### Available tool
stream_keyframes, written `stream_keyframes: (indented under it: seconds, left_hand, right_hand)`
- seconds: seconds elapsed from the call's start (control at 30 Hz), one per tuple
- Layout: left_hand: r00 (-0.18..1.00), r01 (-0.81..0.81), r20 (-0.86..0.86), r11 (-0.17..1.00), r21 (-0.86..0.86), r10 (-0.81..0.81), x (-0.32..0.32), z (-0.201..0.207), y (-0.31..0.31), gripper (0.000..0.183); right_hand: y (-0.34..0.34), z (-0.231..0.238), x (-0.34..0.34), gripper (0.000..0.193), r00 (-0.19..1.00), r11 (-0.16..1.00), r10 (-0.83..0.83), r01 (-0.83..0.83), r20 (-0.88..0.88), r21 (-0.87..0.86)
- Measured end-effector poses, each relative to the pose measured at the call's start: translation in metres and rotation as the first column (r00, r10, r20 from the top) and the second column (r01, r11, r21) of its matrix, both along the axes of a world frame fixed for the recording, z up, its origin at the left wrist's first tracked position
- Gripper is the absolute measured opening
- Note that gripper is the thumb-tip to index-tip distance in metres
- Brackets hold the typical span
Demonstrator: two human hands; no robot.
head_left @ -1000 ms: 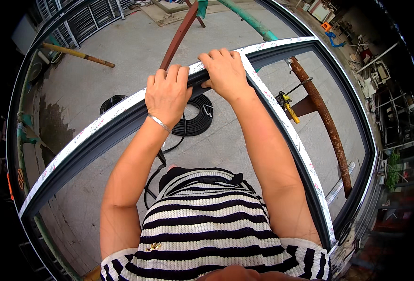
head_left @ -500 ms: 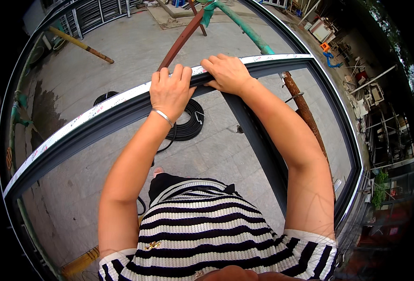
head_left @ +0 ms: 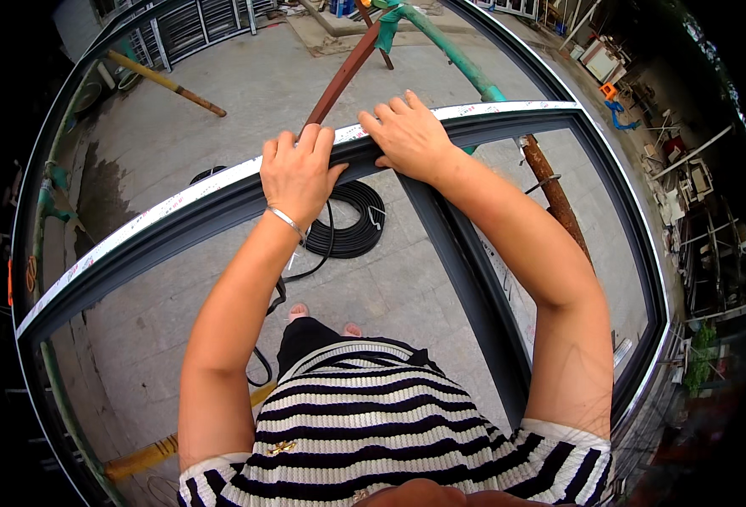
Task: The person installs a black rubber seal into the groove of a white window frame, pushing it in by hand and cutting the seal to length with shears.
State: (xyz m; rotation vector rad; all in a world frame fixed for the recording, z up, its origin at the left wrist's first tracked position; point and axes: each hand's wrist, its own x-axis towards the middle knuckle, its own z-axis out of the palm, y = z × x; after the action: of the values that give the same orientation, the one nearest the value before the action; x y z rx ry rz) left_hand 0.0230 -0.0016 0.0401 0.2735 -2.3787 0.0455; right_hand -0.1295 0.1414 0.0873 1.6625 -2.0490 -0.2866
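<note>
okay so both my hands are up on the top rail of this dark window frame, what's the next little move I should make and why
Probably slide the right hand a little further along the frame rail and press there. Both hands sit close together on the rail, the left hand gripping over its edge, with the black strip coil lying on the paving below.

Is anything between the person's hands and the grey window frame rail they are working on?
Nothing visible. The left hand and right hand both rest directly on the grey metal window frame rail with white protective tape, fingers curled over its top edge. The coiled black rubber strip lies below on the paving.
</note>
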Motion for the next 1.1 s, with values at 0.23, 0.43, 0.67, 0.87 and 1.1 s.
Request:
stream_keyframes:
  seconds: [0.23,0.43,0.67,0.87,1.1]
  left_hand:
    - [0.980,0.103,-0.172,0.994,0.034,-0.096,0.024,0.008,0.006,0.059]
    - [0.966,0.019,-0.203,0.744,0.667,0.158,0.143,-0.109,-0.022,0.034]
    - [0.977,0.120,-0.096,0.116,0.986,-0.192,0.152,-0.195,-0.046,0.035]
    - [0.966,0.154,-0.258,0.759,0.633,0.019,0.183,-0.058,-0.061,0.032]
    - [0.971,-0.136,-0.151,0.951,0.276,0.183,0.171,-0.029,-0.061,0.027]
  right_hand:
    - [-0.024,-0.027,0.011,0.061,0.966,0.971,0.189,-0.157,0.178,-0.181]
    - [-0.023,-0.023,0.015,0.053,0.965,0.965,0.207,-0.175,0.158,-0.194]
    - [-0.023,-0.024,0.016,0.054,0.966,0.963,0.214,-0.184,0.144,-0.196]
    - [-0.018,-0.027,0.017,0.065,0.965,0.958,0.214,-0.177,0.149,-0.226]
    - [-0.022,-0.023,0.024,0.075,0.959,0.946,0.229,-0.178,0.167,-0.273]
